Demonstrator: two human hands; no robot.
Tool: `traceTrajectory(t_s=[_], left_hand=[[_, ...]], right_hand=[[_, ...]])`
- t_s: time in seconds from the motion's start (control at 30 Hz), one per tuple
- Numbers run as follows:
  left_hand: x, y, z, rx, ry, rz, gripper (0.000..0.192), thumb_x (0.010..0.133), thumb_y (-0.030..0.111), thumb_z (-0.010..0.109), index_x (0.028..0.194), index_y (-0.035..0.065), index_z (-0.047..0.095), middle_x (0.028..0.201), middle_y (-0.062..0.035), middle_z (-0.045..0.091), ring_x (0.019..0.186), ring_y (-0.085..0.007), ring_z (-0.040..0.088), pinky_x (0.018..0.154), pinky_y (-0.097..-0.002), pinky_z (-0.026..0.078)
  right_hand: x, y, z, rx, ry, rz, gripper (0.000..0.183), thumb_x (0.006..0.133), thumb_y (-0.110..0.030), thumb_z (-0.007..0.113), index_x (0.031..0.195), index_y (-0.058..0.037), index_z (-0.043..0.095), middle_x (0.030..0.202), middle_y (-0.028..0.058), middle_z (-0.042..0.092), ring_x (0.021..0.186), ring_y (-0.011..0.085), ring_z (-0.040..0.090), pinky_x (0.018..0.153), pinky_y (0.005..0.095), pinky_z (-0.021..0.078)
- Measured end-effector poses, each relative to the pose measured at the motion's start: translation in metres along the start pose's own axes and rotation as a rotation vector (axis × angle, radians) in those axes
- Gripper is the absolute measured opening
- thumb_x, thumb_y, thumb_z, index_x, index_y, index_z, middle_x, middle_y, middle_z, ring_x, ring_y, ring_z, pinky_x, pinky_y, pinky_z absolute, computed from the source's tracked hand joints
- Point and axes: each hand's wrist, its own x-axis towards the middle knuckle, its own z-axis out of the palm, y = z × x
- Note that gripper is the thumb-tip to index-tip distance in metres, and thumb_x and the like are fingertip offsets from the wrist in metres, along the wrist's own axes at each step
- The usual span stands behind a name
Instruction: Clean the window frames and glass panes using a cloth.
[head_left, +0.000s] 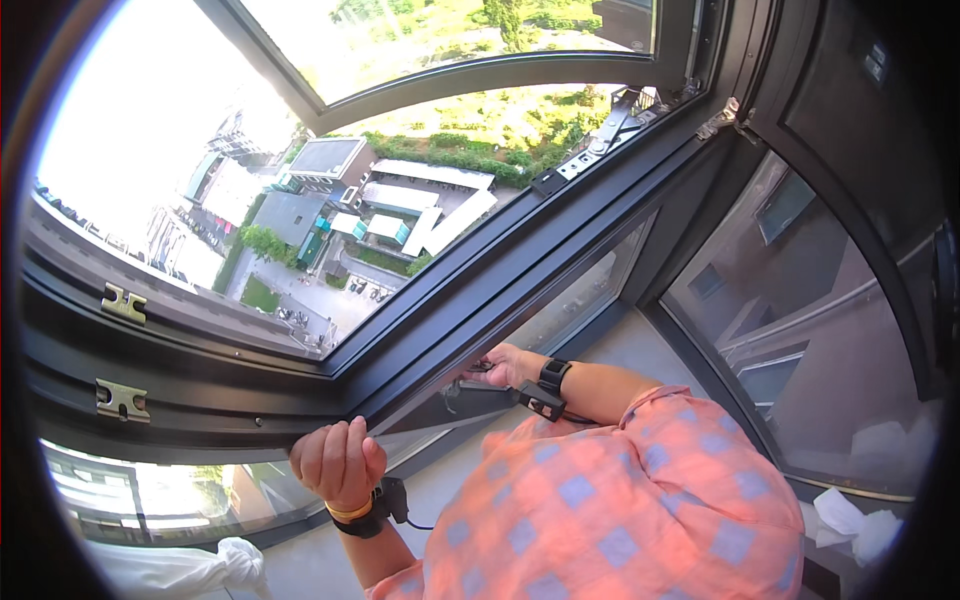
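Observation:
My left hand (337, 463), with a strap and a small black device at its wrist, rests at the inner edge of the dark metal window frame (420, 330). Its fingers are curled; whether they grip the edge is hidden. Lower down beside the frame, my right hand (508, 365) has its fingers closed around a small dark metallic object (481, 367), too small to name. A black watch-like band (555, 375) and another small device sit on that wrist. Above the frame, a window sash (480, 71) stands swung outward on a metal friction hinge (604, 142).
Two metal latch keepers (124, 304) are fixed to the frame at left. A knotted white curtain (240, 566) hangs at lower left. White crumpled material (855, 521) lies at lower right, near another glass pane (810, 322). Buildings and greenery show far below outside.

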Motion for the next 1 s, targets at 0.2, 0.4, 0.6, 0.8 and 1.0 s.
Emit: traceTrajectory(t_s=[0.2, 0.4, 0.6, 0.8, 1.0], left_hand=[[0.004, 0.003, 0.003, 0.014, 0.029, -0.022, 0.03, 0.096, 0.02, 0.05, 0.081, 0.0058, 0.072, 0.079, -0.0033, 0.064, 0.079, -0.0201, 0.059, 0.068, -0.035, 0.046], [-0.001, 0.004, 0.004, 0.041, 0.059, -0.029, 0.031, 0.097, 0.02, 0.05, 0.081, 0.0042, 0.072, 0.08, -0.0043, 0.064, 0.079, -0.0208, 0.059, 0.066, -0.036, 0.046], [0.002, 0.006, 0.009, 0.067, 0.075, -0.041, 0.032, 0.098, 0.019, 0.049, 0.081, 0.0019, 0.071, 0.081, -0.0061, 0.064, 0.079, -0.0225, 0.06, 0.066, -0.0375, 0.046], [-0.001, 0.003, 0.006, 0.114, 0.051, -0.013, 0.032, 0.098, 0.018, 0.049, 0.081, 0.0018, 0.07, 0.08, -0.0085, 0.064, 0.077, -0.0245, 0.06, 0.067, -0.0386, 0.047], [-0.003, 0.004, 0.005, 0.191, 0.048, -0.012, 0.032, 0.099, 0.015, 0.048, 0.08, 0.001, 0.069, 0.079, -0.0099, 0.064, 0.075, -0.0255, 0.06, 0.067, -0.0397, 0.048]], right_hand=[[-0.046, -0.229, -0.111, -0.075, 0.397, -0.599, 0.017, 0.087, -0.006, 0.053, 0.1, -0.0086, 0.062, 0.094, 0.0119, 0.064, 0.085, 0.0282, 0.062, 0.078, 0.0533, 0.0521], [-0.145, -0.347, -0.093, -0.258, 0.585, -1.148, 0.03, 0.091, -0.011, 0.043, 0.121, -0.0123, 0.046, 0.11, 0.0094, 0.058, 0.095, 0.0238, 0.057, 0.077, 0.0456, 0.0475], [-0.029, -0.219, -0.102, -0.261, 0.562, -0.481, 0.026, 0.09, -0.005, 0.038, 0.112, -0.0079, 0.051, 0.102, 0.0129, 0.058, 0.09, 0.0305, 0.06, 0.077, 0.0567, 0.0496], [-0.115, -0.113, 0.001, -0.18, -0.167, -0.09, 0.022, 0.101, -0.011, 0.04, 0.108, 0.0009, 0.057, 0.103, 0.0148, 0.064, 0.093, 0.031, 0.066, 0.086, 0.0457, 0.0581], [-0.195, -0.162, 0.03, -0.125, -0.214, -0.288, 0.023, 0.1, -0.012, 0.044, 0.107, 0.0031, 0.059, 0.103, 0.0146, 0.065, 0.095, 0.0291, 0.067, 0.088, 0.0435, 0.0583]])
